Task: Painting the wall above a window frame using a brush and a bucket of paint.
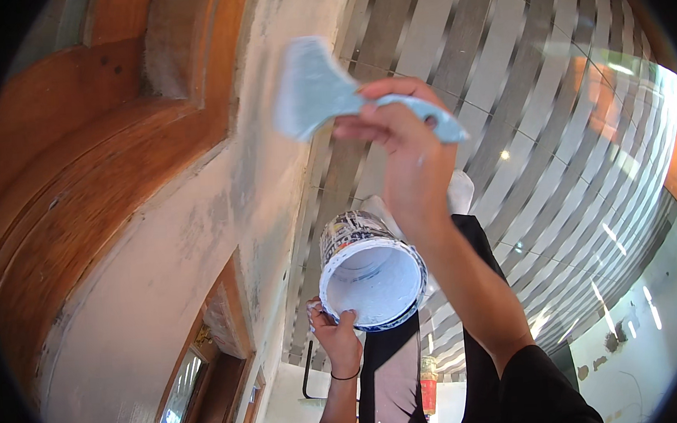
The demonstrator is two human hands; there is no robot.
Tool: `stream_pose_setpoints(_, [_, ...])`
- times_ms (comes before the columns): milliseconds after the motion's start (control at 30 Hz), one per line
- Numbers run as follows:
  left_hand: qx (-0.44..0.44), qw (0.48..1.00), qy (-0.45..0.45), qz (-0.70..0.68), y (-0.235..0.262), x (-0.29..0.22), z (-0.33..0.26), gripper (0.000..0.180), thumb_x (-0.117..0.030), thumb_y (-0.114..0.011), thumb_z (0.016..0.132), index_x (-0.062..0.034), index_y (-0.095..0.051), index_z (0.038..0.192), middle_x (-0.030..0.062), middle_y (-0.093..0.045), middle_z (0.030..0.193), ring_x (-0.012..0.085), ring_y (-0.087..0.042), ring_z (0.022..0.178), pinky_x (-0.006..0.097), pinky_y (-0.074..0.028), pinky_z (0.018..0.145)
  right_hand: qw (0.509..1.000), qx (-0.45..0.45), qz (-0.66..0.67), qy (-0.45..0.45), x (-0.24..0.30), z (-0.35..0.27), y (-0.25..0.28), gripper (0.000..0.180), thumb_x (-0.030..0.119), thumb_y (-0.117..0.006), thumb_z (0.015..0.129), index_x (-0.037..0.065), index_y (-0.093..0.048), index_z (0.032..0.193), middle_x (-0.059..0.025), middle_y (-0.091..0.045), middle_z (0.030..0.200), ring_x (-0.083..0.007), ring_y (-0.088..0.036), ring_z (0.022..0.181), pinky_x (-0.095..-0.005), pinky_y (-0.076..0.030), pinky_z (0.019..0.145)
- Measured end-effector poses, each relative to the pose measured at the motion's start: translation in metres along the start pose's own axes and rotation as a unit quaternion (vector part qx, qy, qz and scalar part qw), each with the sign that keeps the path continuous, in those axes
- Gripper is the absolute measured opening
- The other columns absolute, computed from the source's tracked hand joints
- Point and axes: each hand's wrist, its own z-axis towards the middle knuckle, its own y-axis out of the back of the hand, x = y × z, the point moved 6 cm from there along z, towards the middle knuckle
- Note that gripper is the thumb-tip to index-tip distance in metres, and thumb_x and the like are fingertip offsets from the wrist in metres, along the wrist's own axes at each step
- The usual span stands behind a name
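Observation:
My right hand (408, 141) is closed around the handle of a wide, light-blue paintbrush (314, 89). Its broad end points left toward the wall and looks whitish and blurred by motion. A hole shows near the end of the handle. Below it, my left hand (337, 337) grips the rim of a paint bucket (374, 283), with the thumb over the edge. White coats the inside of the bucket, and the outside is printed and smeared. Its mouth faces me, and the brush is apart from it.
A pale, patchy plastered wall (156, 277) runs along the left. Set in it are a brown wooden frame (109, 140) and, lower down, a doorway (216, 366). Striped grey and white floor tiles (501, 85) spread out on the right. A red container (429, 392) stands beyond my legs.

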Motion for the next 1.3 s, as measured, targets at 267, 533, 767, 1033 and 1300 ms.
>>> stream_pose_setpoints(267, [0.004, 1.000, 0.020, -0.023, -0.011, -0.014, -0.003, 0.048, 0.013, -0.057, 0.066, -0.0067, -0.045, 0.108, 0.0052, -0.049, 0.110, 0.0162, -0.049, 0.107, 0.030, -0.038, 0.097, 0.992, -0.090, -0.083, -0.001, -0.103, 0.128, 0.068, 0.013, 0.001, -0.059, 0.078, 0.001, -0.067, 0.088, -0.0081, -0.063, 0.078, -0.0158, -0.062, 0.068, -0.0292, -0.055, 0.065])
stream_pose_setpoints(533, [-0.010, 0.999, 0.007, -0.040, 0.002, -0.014, 0.003, 0.045, 0.010, -0.059, 0.067, -0.0055, -0.048, 0.107, 0.0053, -0.051, 0.109, 0.0154, -0.050, 0.105, 0.030, -0.038, 0.097, 0.993, -0.021, -0.112, 0.002, -0.070, 0.084, 0.013, 0.014, 0.001, -0.058, 0.077, 0.000, -0.067, 0.088, -0.0075, -0.062, 0.085, -0.0165, -0.062, 0.076, -0.0321, -0.056, 0.072])
stream_pose_setpoints(767, [-0.012, 1.000, 0.005, -0.010, -0.002, -0.027, 0.003, 0.044, 0.011, -0.057, 0.067, -0.0064, -0.047, 0.106, 0.0055, -0.051, 0.109, 0.0163, -0.050, 0.105, 0.031, -0.038, 0.098, 0.993, 0.102, 0.035, -0.045, -0.008, 0.025, -0.013, 0.013, -0.001, -0.056, 0.083, -0.002, -0.062, 0.094, -0.0135, -0.065, 0.091, -0.0255, -0.068, 0.088, -0.0393, -0.059, 0.080])
stream_pose_setpoints(1033, [0.014, 1.000, -0.019, 0.008, -0.001, -0.033, 0.005, 0.047, 0.012, -0.057, 0.066, -0.0067, -0.047, 0.108, 0.0050, -0.051, 0.110, 0.0163, -0.050, 0.106, 0.031, -0.038, 0.098, 1.000, -0.010, -0.002, -0.029, -0.028, 0.090, 0.065, 0.017, 0.000, -0.053, 0.088, -0.001, -0.060, 0.103, -0.0163, -0.066, 0.097, -0.0268, -0.069, 0.089, -0.0382, -0.058, 0.080])
stream_pose_setpoints(1300, [-0.037, 0.999, 0.022, -0.025, -0.008, -0.035, 0.002, 0.051, 0.012, -0.057, 0.066, -0.0059, -0.046, 0.112, 0.0057, -0.050, 0.114, 0.0172, -0.049, 0.110, 0.031, -0.037, 0.101, 0.993, -0.010, -0.115, -0.005, -0.078, 0.155, 0.031, 0.013, -0.002, -0.057, 0.082, -0.002, -0.062, 0.094, -0.0102, -0.062, 0.084, -0.0199, -0.064, 0.075, -0.0327, -0.058, 0.075])
